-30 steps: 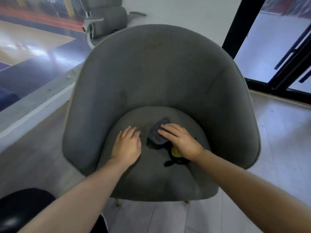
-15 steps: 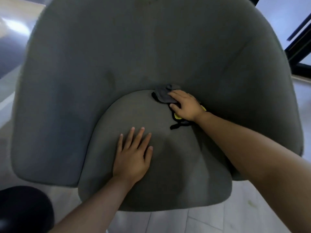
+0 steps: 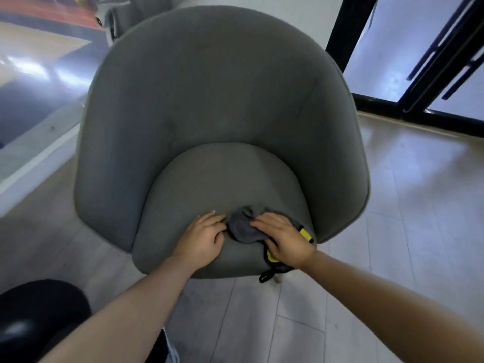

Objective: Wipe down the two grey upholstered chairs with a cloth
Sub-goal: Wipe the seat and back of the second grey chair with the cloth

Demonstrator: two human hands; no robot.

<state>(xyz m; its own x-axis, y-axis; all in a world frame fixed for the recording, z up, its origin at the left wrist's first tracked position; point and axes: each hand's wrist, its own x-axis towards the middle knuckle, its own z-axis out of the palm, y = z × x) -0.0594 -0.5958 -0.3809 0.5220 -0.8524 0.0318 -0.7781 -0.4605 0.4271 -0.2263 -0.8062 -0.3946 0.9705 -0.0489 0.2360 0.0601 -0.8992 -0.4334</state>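
Right hand (image 3: 284, 241) on grey cloth (image 3: 242, 229), chair seat (image 3: 222, 179)

Grey tub chair (image 3: 222, 100) stands upright and fills the view, its curved backrest wrapping round a rounded seat cushion (image 3: 222, 179). At the cushion's front edge lies the cloth (image 3: 242, 227), dark grey and bunched, partly under the right hand (image 3: 284, 242). Yellow-and-black trim shows at its right side, and a black loop dangles over the front.

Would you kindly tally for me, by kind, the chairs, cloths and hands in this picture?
Chairs: 2, the near chair and a far chair, partly in view
Cloths: 1, the grey cloth
Hands: 2, the left hand and the right hand
Total: 5
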